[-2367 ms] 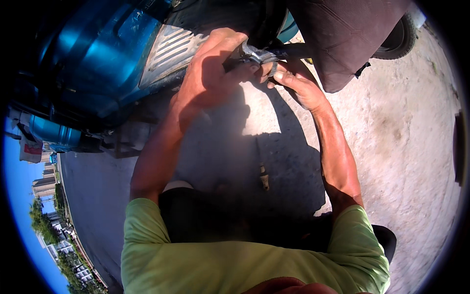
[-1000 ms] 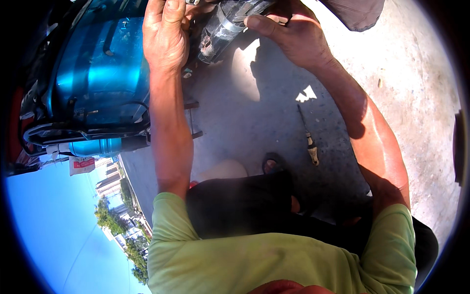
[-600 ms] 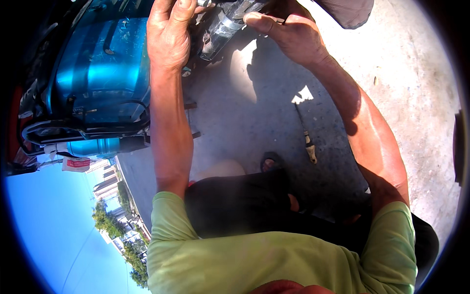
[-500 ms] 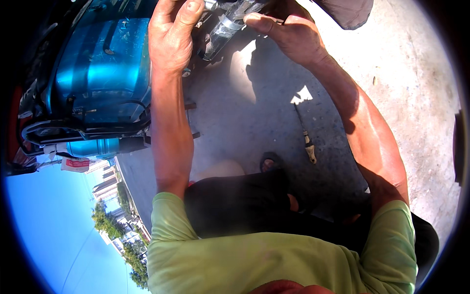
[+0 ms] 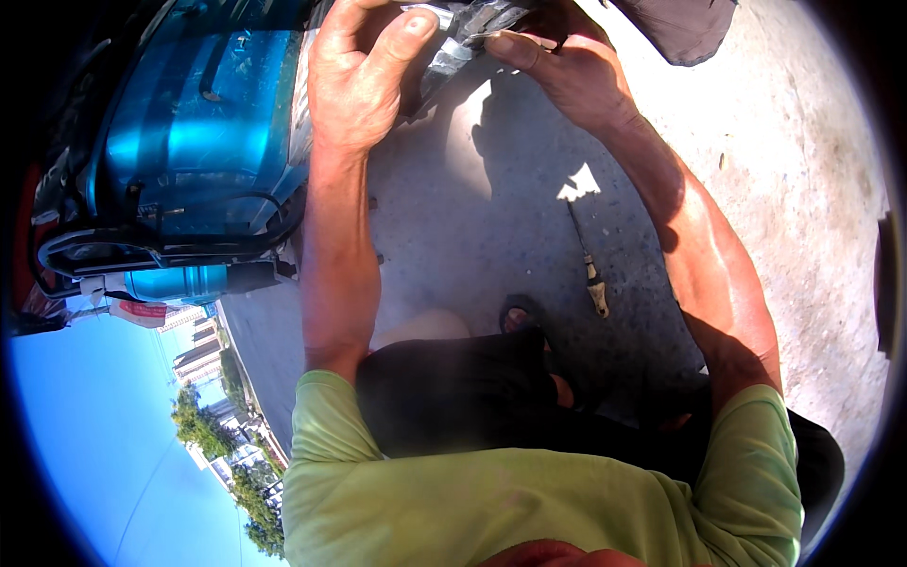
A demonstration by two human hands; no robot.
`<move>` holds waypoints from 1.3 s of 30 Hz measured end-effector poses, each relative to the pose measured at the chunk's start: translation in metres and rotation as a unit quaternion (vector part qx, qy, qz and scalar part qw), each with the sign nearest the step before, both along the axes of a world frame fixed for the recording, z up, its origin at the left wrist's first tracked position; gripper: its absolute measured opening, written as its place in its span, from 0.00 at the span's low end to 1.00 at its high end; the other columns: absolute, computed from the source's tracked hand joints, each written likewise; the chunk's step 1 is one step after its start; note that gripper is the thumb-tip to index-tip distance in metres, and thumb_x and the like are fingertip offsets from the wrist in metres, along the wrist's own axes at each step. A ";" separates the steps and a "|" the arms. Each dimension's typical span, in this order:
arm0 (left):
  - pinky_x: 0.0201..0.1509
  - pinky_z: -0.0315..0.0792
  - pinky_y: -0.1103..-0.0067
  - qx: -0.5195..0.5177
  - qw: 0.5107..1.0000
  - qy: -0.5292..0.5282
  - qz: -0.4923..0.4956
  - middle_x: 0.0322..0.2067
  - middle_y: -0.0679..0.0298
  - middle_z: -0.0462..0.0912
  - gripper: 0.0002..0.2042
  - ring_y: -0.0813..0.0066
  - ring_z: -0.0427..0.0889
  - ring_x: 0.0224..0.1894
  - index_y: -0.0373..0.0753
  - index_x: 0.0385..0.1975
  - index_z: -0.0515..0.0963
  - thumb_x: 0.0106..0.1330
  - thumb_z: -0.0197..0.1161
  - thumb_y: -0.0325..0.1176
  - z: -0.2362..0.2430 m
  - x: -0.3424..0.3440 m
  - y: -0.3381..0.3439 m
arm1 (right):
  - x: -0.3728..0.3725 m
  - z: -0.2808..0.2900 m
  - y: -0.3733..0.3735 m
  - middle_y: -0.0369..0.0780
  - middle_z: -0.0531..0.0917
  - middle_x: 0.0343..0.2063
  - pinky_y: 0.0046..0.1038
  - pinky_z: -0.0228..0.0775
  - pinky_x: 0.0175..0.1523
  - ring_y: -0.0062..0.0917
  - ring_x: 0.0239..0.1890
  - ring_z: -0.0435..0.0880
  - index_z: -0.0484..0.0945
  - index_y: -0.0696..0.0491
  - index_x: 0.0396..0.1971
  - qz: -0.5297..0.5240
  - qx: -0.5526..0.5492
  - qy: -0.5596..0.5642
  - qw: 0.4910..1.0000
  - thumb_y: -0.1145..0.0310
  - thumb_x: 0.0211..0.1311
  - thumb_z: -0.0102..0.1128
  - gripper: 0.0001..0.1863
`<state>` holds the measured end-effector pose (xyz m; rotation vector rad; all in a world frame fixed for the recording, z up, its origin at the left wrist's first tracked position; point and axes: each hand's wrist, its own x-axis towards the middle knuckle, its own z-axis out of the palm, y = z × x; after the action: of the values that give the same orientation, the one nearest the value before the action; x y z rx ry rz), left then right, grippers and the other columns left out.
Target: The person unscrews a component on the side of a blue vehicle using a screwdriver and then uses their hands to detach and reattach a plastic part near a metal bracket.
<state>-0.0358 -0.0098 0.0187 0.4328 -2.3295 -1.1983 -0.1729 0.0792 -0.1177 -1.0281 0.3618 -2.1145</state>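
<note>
My left hand [image 5: 364,76] grips a dark grey metal part [image 5: 463,42] at the top of the view, thumb pressed on its upper edge. From the other side my right hand [image 5: 557,66] holds the same part, fingers curled over its end. The part sits against a blue motorcycle body [image 5: 198,132] at the upper left. Both forearms reach up from my green sleeves. How the part joins the vehicle is hidden by my hands.
A screwdriver [image 5: 588,260] lies on the concrete ground [image 5: 775,189] below my right wrist. My sandalled foot [image 5: 524,321] and black shorts [image 5: 453,392] are beneath it. A dark seat or cover [image 5: 680,24] is at the top right.
My left thumb has shifted up onto the part's edge and the hand closed tighter around it. Earlier still the view swung so the blue body moved left and the hands rose to the top.
</note>
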 end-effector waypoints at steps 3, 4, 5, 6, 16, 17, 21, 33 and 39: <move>0.49 0.74 0.80 -0.006 1.000 -0.004 0.002 0.40 0.62 0.82 0.11 0.77 0.79 0.41 0.34 0.47 0.75 0.68 0.65 0.29 -0.001 0.000 -0.001 | 0.002 0.005 0.005 0.40 0.85 0.38 0.24 0.77 0.45 0.23 0.40 0.83 0.80 0.60 0.46 -0.026 0.008 -0.011 1.000 0.68 0.63 0.70 0.16; 0.49 0.74 0.80 -0.013 1.000 -0.006 0.004 0.40 0.62 0.82 0.11 0.77 0.79 0.41 0.34 0.47 0.75 0.68 0.65 0.29 -0.001 0.000 -0.001 | 0.001 0.003 0.005 0.40 0.85 0.39 0.24 0.77 0.45 0.23 0.41 0.83 0.79 0.60 0.47 -0.021 0.018 0.005 1.000 0.67 0.63 0.70 0.16; 0.48 0.74 0.80 -0.019 1.000 -0.009 0.006 0.40 0.62 0.82 0.11 0.77 0.79 0.41 0.34 0.47 0.75 0.68 0.65 0.29 0.000 0.000 -0.001 | -0.002 0.000 0.006 0.40 0.84 0.39 0.25 0.76 0.46 0.23 0.42 0.82 0.79 0.60 0.48 -0.016 0.028 0.021 0.999 0.67 0.63 0.70 0.17; 0.48 0.74 0.80 -0.026 1.000 -0.012 0.009 0.40 0.63 0.82 0.12 0.77 0.79 0.41 0.34 0.47 0.75 0.68 0.65 0.30 0.001 0.000 0.000 | -0.003 0.000 0.006 0.40 0.84 0.40 0.25 0.76 0.46 0.23 0.43 0.82 0.79 0.60 0.49 -0.011 0.037 0.037 0.999 0.67 0.63 0.70 0.18; 0.50 0.73 0.80 -0.030 0.999 0.002 0.028 0.48 0.60 0.80 0.18 0.78 0.78 0.44 0.34 0.55 0.73 0.68 0.64 0.31 0.003 -0.007 0.008 | -0.001 -0.002 0.008 0.43 0.82 0.47 0.32 0.73 0.57 0.29 0.51 0.79 0.71 0.61 0.58 -0.075 0.106 0.025 0.991 0.70 0.59 0.72 0.29; 0.50 0.73 0.80 -0.036 0.999 0.008 0.020 0.48 0.60 0.80 0.19 0.77 0.78 0.45 0.34 0.56 0.72 0.68 0.64 0.31 0.000 -0.007 0.005 | 0.003 -0.002 0.006 0.44 0.82 0.46 0.33 0.73 0.58 0.30 0.52 0.79 0.71 0.62 0.59 -0.083 0.093 -0.007 0.992 0.71 0.59 0.73 0.30; 0.51 0.73 0.79 -0.056 0.998 0.021 0.014 0.48 0.60 0.80 0.17 0.77 0.78 0.45 0.34 0.54 0.74 0.68 0.63 0.30 -0.002 -0.008 0.007 | 0.008 0.012 0.011 0.43 0.82 0.46 0.33 0.74 0.56 0.31 0.51 0.80 0.71 0.61 0.59 -0.090 0.000 -0.064 0.994 0.71 0.59 0.72 0.29; 0.51 0.72 0.78 -0.130 0.991 -0.024 0.031 0.42 0.64 0.79 0.10 0.76 0.77 0.44 0.35 0.45 0.77 0.67 0.64 0.29 -0.003 -0.001 0.009 | 0.014 0.008 0.000 0.37 0.84 0.34 0.21 0.75 0.38 0.18 0.35 0.81 0.81 0.60 0.40 -0.110 0.060 -0.010 0.992 0.74 0.62 0.67 0.09; 0.56 0.70 0.74 -0.203 0.978 -0.019 0.037 0.43 0.62 0.78 0.10 0.71 0.76 0.47 0.36 0.44 0.78 0.66 0.64 0.31 -0.004 0.000 0.008 | 0.016 0.019 0.009 0.37 0.84 0.32 0.21 0.75 0.38 0.18 0.35 0.81 0.82 0.59 0.39 -0.099 0.109 -0.036 0.988 0.75 0.64 0.66 0.06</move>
<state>-0.0359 -0.0016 0.0148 0.3935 -2.4844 -0.6574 -0.1573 0.0885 -0.0983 -0.8140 0.6658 -2.2212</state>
